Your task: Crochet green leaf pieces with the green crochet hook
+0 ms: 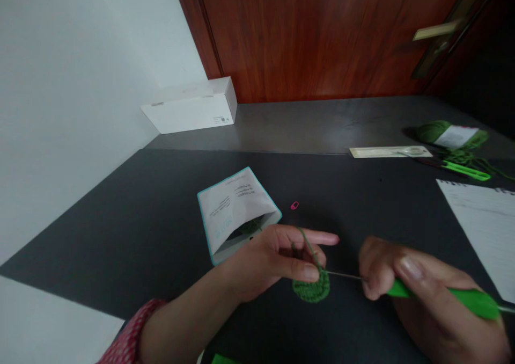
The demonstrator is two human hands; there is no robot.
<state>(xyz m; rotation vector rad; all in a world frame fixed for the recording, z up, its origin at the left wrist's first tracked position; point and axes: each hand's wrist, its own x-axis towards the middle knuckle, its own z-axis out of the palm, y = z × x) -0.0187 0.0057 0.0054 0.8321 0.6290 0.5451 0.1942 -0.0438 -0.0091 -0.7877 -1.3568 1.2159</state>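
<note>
The left hand (269, 262) was pinched shut on a soft, light round of green crocheted yarn (311, 290), near the right of the table, probably best held at its edge. The right hand (426, 278) was closed around a bright green-handled crochet hook (450, 294). A reddish wooden door (306, 31) and white wall (80, 111) rose beyond the matte black tabletop (120, 235).
</note>
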